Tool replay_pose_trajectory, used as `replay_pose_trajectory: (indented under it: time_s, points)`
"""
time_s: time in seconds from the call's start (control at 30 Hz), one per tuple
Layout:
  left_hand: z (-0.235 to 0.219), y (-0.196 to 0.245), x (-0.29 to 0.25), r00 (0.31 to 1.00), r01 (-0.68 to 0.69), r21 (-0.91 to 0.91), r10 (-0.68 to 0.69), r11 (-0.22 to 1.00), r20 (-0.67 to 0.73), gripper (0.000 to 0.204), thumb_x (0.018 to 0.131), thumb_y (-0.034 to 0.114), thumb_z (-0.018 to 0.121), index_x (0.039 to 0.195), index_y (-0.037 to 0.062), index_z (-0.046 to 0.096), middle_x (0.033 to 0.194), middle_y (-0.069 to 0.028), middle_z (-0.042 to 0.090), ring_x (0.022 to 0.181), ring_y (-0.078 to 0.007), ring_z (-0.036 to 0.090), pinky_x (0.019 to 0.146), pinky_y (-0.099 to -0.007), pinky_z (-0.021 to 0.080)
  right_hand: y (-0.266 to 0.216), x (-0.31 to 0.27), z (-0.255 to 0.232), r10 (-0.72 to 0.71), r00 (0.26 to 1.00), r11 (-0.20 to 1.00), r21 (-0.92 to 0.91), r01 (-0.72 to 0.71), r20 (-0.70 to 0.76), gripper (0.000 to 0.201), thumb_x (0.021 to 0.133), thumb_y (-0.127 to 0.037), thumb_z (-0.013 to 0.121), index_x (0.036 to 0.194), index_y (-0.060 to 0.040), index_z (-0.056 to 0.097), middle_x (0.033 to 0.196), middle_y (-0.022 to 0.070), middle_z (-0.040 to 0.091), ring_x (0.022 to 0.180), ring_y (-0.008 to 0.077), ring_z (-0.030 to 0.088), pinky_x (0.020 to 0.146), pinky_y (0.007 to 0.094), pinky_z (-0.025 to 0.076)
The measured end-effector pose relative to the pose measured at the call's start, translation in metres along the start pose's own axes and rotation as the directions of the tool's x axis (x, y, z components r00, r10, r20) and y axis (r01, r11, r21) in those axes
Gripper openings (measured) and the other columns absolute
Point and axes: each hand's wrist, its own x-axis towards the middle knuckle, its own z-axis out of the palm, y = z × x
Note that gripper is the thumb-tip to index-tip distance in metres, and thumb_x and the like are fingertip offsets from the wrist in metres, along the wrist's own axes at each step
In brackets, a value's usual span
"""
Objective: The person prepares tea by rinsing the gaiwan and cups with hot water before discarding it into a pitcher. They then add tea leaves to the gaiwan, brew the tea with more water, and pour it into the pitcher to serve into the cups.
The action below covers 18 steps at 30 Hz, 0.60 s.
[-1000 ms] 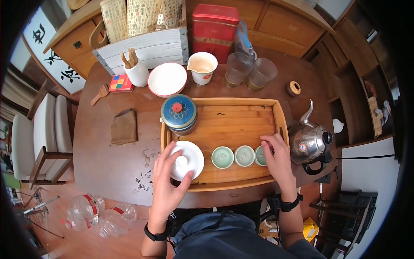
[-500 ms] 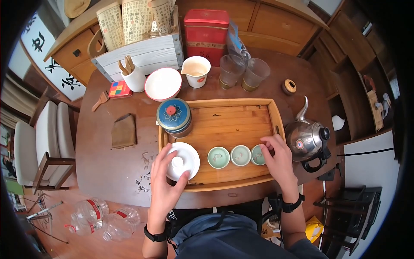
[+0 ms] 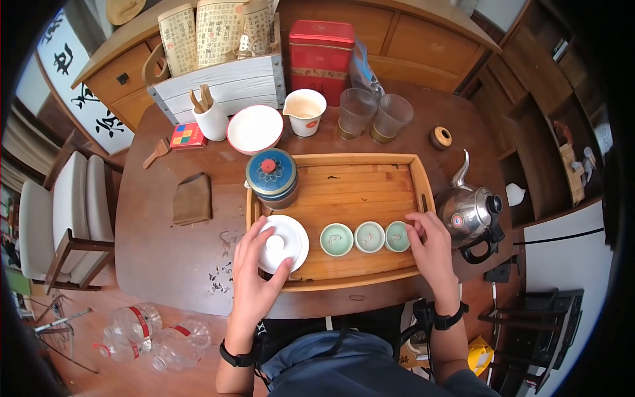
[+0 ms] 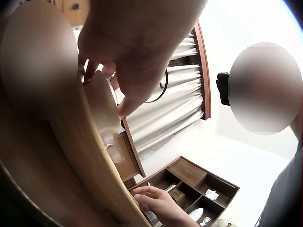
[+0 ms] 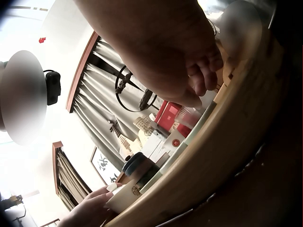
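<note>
My left hand [image 3: 256, 268] spans a white lidded tea bowl, a gaiwan [image 3: 294, 246], at the tray's near left corner. Its fingers lie along the far left side and the thumb along the near side; in the right wrist view those fingers meet the bowl's wall. To the right, pale green teacups stand in a row: a left cup [image 3: 337, 239], a middle cup [image 3: 369, 237] and a right cup [image 3: 397, 236]. My right hand [image 3: 433, 251] hovers beside the right cup, loosely bent fingers over the tray's right side and thumb close to the cup's rim.
The wooden tray [image 3: 350, 182] carries a blue-lidded jar [image 3: 272, 175] at its far left. A steel kettle [image 3: 466, 215] stands right of it. Behind are a white pitcher [image 3: 305, 112], a red-rimmed bowl [image 3: 255, 129] and two glasses [image 3: 357, 112]. A brown cloth [image 3: 192, 198] lies left.
My right hand has shifted slightly right, uncovering more of the right cup. The left hand keeps its place around the gaiwan. The head view has swayed a little.
</note>
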Motion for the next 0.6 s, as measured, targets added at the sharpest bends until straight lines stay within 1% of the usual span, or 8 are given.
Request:
replay_pose_trajectory:
  time_s: [0.1, 0.2, 0.3, 0.4, 0.6]
  points:
    - [-0.0002, -0.0011, 0.0003, 1.0, -0.011, -0.007, 0.011, 1.0, -0.002, 0.057, 0.084, 0.01, 0.085, 0.137, 0.0043, 0.064, 0.155, -0.0196, 0.056, 0.139, -0.0394, 0.055, 0.116, -0.0474, 0.044, -0.0008, -0.0017, 0.0001, 0.018, 1.0, 1.0, -0.015, -0.018, 0.004, 0.018, 0.094, -0.001, 0.073, 0.111, 0.0002, 0.071, 0.086, 0.0141, 0.06, 0.075, 0.03, 0.061, 0.07, 0.0406, 0.051]
    - [0.0, -0.0026, 0.0003, 1.0, -0.021, -0.001, 0.021, 1.0, -0.003, 0.058, 0.084, 0.01, 0.086, 0.138, 0.0041, 0.064, 0.155, -0.0194, 0.057, 0.139, -0.0393, 0.055, 0.116, -0.0476, 0.044, 0.0026, -0.0026, 0.002, -0.003, 1.0, 1.0, -0.005, 0.003, -0.001, 0.017, 0.095, 0.0, 0.072, 0.112, 0.0026, 0.07, 0.084, 0.0127, 0.058, 0.072, 0.0244, 0.057, 0.069, 0.0355, 0.049]
    - [-0.0002, -0.0046, -0.0001, 1.0, -0.03, 0.008, 0.03, 1.0, -0.002, 0.059, 0.084, 0.01, 0.086, 0.138, 0.004, 0.064, 0.155, -0.0191, 0.057, 0.139, -0.0394, 0.055, 0.115, -0.0478, 0.044, 0.0034, -0.0024, 0.0033, -0.004, 1.0, 1.0, 0.01, 0.004, -0.005, 0.017, 0.095, 0.0, 0.071, 0.112, 0.0028, 0.07, 0.084, 0.0128, 0.058, 0.072, 0.0245, 0.058, 0.069, 0.0355, 0.049]
    - [-0.0007, -0.0044, -0.0006, 1.0, -0.011, -0.003, 0.011, 1.0, 0.002, 0.058, 0.083, 0.009, 0.086, 0.137, 0.0047, 0.065, 0.156, -0.018, 0.056, 0.142, -0.0377, 0.054, 0.118, -0.0469, 0.043, 0.0041, -0.0021, 0.0041, 0.011, 1.0, 1.0, 0.01, -0.011, 0.0, 0.017, 0.094, -0.002, 0.072, 0.111, 0.0012, 0.071, 0.087, 0.0148, 0.061, 0.076, 0.0303, 0.063, 0.071, 0.0406, 0.052]
    - [-0.0012, -0.0033, -0.001, 1.0, 0.001, -0.015, -0.001, 1.0, 0.013, 0.059, 0.083, 0.009, 0.085, 0.138, 0.005, 0.065, 0.157, -0.0172, 0.056, 0.144, -0.0367, 0.053, 0.119, -0.0468, 0.041, 0.0022, -0.0025, 0.0025, 0.022, 1.0, 1.0, 0.016, -0.022, 0.006, 0.017, 0.094, -0.002, 0.071, 0.111, 0.0013, 0.071, 0.086, 0.0144, 0.06, 0.074, 0.0297, 0.061, 0.071, 0.04, 0.051]
